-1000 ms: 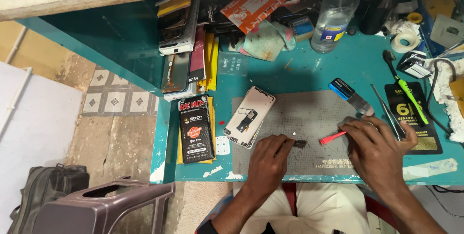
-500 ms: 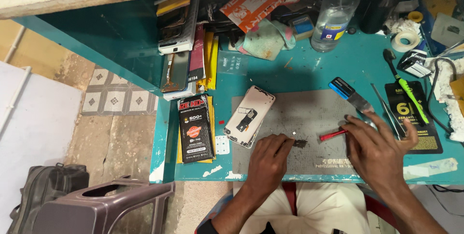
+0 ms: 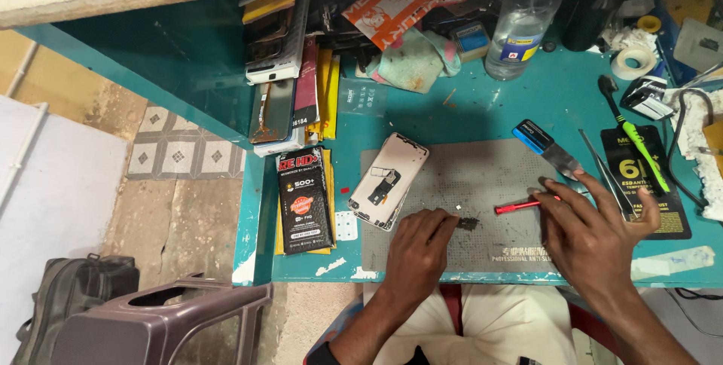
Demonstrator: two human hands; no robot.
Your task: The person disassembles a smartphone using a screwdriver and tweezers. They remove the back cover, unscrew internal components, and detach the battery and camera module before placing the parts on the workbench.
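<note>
Left to right: the opened phone (image 3: 389, 180) lies back-up at the left edge of the grey work mat (image 3: 482, 184) on your desk (image 3: 467, 101), untouched. Just right of it your left hand (image 3: 418, 248) has its fingertips closed on a small dark part (image 3: 468, 223), pinning it to the mat. Your right hand (image 3: 595, 233) grips the red-handled tool (image 3: 520, 205) in a narrow pinch, tip aimed at that part but apart from it. You look to be mid-way through working on the small piece (the phone waits). The next move calls for a steady left hold and a fine, short approach of the tip.
</note>
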